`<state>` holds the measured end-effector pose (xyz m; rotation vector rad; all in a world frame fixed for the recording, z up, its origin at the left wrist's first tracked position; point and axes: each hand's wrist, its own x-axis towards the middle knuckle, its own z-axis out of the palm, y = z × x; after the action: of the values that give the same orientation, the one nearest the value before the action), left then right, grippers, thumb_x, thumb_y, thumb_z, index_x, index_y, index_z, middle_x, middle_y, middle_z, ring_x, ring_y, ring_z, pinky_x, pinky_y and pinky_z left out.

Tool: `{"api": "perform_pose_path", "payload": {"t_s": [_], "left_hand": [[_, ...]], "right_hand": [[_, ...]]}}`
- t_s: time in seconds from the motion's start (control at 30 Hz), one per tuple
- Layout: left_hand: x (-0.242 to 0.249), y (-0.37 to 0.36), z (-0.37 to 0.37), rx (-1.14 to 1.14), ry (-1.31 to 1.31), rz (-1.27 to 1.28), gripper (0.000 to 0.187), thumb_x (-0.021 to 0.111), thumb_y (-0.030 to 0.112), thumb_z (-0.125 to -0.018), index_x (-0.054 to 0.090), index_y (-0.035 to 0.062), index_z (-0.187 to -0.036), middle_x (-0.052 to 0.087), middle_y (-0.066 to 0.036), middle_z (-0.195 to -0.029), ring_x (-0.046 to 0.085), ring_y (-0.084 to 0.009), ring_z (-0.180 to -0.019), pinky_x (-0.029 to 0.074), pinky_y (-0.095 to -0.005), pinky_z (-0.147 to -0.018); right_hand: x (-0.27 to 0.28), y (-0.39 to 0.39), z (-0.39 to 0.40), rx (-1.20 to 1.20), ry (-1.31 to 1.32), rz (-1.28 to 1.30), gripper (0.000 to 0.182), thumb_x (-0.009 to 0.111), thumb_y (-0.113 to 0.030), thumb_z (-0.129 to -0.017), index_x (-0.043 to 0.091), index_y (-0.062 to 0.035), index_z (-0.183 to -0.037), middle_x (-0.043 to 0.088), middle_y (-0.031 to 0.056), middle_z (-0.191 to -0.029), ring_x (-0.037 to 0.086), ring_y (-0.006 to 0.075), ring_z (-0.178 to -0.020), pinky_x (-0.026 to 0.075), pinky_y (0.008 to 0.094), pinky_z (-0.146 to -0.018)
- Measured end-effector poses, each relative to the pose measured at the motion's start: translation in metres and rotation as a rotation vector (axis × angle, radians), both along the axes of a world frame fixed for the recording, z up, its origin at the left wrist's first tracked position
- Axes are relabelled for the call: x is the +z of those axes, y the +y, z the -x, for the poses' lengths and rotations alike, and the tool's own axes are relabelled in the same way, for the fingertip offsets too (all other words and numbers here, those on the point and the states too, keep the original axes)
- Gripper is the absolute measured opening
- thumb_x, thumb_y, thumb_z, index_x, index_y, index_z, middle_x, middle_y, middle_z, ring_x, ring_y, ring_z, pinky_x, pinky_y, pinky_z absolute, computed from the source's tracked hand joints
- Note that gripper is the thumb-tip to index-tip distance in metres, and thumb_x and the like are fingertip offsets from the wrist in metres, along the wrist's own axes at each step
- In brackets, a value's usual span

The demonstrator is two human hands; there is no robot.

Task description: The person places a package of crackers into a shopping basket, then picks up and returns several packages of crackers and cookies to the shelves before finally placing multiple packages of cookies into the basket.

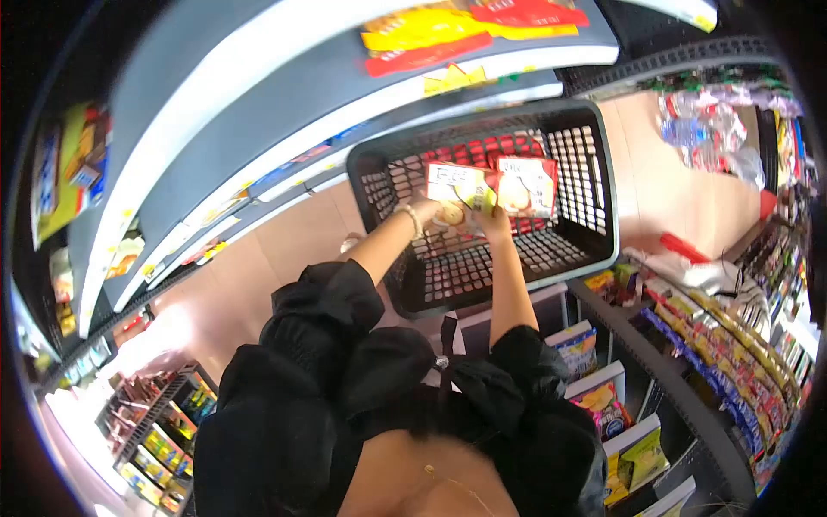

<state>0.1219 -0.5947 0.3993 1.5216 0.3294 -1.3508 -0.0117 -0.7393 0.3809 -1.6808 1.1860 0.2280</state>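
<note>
Both my hands reach into a black plastic shopping basket with latticed sides. My left hand, a pale bracelet at its wrist, grips the left edge of a white, yellow and red food packet with a bowl pictured on it. My right hand is closed at that packet's right side, its fingertips partly hidden. A similar red-and-white packet lies just to the right, touching or very near my right fingers. More red packaging shows beneath them in the basket.
Grey store shelves with white edges curve along the left and top. Yellow and red bags lie on one. Racks of snack packets stand at the lower right. Wrapped plastic bottles rest on the tiled floor at the right.
</note>
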Motion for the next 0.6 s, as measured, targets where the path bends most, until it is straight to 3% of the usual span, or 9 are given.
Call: {"api": "perform_pose_path", "payload": {"t_s": [0.03, 0.07, 0.13, 0.17, 0.23, 0.37, 0.43, 0.57, 0.6], "left_hand": [[0.000, 0.002, 0.004, 0.047, -0.034, 0.065, 0.038, 0.061, 0.006, -0.063, 0.050, -0.0064, -0.097, 0.058, -0.015, -0.090, 0.059, -0.0204, -0.079, 0.048, -0.0285, -0.062], [0.034, 0.001, -0.005, -0.172, -0.127, 0.062, 0.042, 0.063, 0.009, -0.061, 0.047, -0.0055, -0.098, 0.058, -0.014, -0.091, 0.058, -0.0205, -0.080, 0.047, -0.0293, -0.064], [0.066, 0.008, -0.001, -0.202, -0.403, -0.037, 0.050, 0.062, 0.013, -0.064, 0.044, -0.0012, -0.108, 0.053, -0.011, -0.094, 0.053, -0.0195, -0.081, 0.046, -0.0294, -0.069], [0.177, 0.013, -0.019, -0.284, -0.343, 0.047, 0.049, 0.060, 0.016, -0.066, 0.044, 0.0001, -0.109, 0.052, -0.010, -0.092, 0.052, -0.0177, -0.081, 0.044, -0.0283, -0.069], [0.153, 0.030, -0.012, -0.295, -0.691, 0.019, 0.048, 0.059, 0.014, -0.067, 0.044, 0.0002, -0.111, 0.053, -0.011, -0.088, 0.053, -0.0211, -0.079, 0.044, -0.0288, -0.073], [0.213, 0.072, -0.031, -0.121, -0.772, 0.197, 0.050, 0.059, 0.008, -0.068, 0.042, -0.0007, -0.114, 0.051, -0.014, -0.101, 0.050, -0.0240, -0.096, 0.040, -0.0312, -0.084], [0.213, 0.099, -0.042, -0.014, -0.893, 0.254, 0.051, 0.058, 0.007, -0.070, 0.039, -0.0012, -0.116, 0.045, -0.016, -0.114, 0.045, -0.0235, -0.104, 0.039, -0.0321, -0.087], [0.281, 0.184, -0.073, 0.129, -0.948, 0.172, 0.048, 0.059, 0.006, -0.072, 0.041, -0.0013, -0.116, 0.052, -0.014, -0.106, 0.050, -0.0206, -0.100, 0.040, -0.0300, -0.086], [0.278, 0.204, -0.083, 0.183, -1.017, 0.184, 0.049, 0.058, 0.005, -0.071, 0.041, -0.0016, -0.116, 0.052, -0.014, -0.105, 0.050, -0.0200, -0.099, 0.040, -0.0297, -0.085]], "right_hand": [[0.031, 0.005, 0.003, -0.069, -0.172, -0.064, 0.046, 0.066, -0.020, -0.065, 0.053, 0.0024, -0.102, 0.060, 0.0105, -0.087, 0.055, 0.0166, -0.079, 0.043, 0.0303, -0.066], [0.060, 0.008, 0.003, -0.086, -0.221, -0.087, 0.041, 0.064, -0.016, -0.067, 0.052, 0.0017, -0.103, 0.059, 0.0089, -0.088, 0.053, 0.0151, -0.078, 0.043, 0.0294, -0.066], [0.079, 0.011, 0.014, -0.148, -0.386, -0.170, 0.037, 0.060, -0.007, -0.071, 0.050, 0.0012, -0.105, 0.056, 0.0068, -0.092, 0.052, 0.0142, -0.080, 0.042, 0.0279, -0.068], [0.069, 0.013, 0.019, -0.201, -0.492, -0.229, 0.037, 0.058, -0.004, -0.072, 0.049, 0.0012, -0.107, 0.055, 0.0062, -0.096, 0.052, 0.0149, -0.082, 0.042, 0.0273, -0.072], [0.127, 0.029, 0.004, -0.276, -0.502, -0.172, 0.036, 0.058, -0.003, -0.073, 0.048, 0.0020, -0.107, 0.055, 0.0073, -0.097, 0.052, 0.0150, -0.084, 0.042, 0.0274, -0.073], [0.195, 0.062, -0.027, -0.261, -0.514, -0.093, 0.039, 0.057, -0.001, -0.075, 0.045, 0.0030, -0.112, 0.054, 0.0107, -0.100, 0.052, 0.0165, -0.089, 0.042, 0.0280, -0.077], [0.223, 0.086, -0.052, -0.162, -0.587, -0.081, 0.040, 0.057, -0.001, -0.075, 0.044, 0.0031, -0.113, 0.054, 0.0113, -0.101, 0.052, 0.0163, -0.090, 0.042, 0.0280, -0.078], [0.282, 0.158, -0.114, 0.019, -0.611, 0.062, 0.034, 0.058, -0.002, -0.075, 0.049, 0.0022, -0.107, 0.056, 0.0076, -0.093, 0.052, 0.0133, -0.082, 0.041, 0.0255, -0.074], [0.284, 0.176, -0.132, 0.073, -0.704, 0.126, 0.031, 0.059, -0.001, -0.074, 0.051, 0.0016, -0.104, 0.057, 0.0061, -0.088, 0.051, 0.0123, -0.077, 0.041, 0.0258, -0.071]]}}
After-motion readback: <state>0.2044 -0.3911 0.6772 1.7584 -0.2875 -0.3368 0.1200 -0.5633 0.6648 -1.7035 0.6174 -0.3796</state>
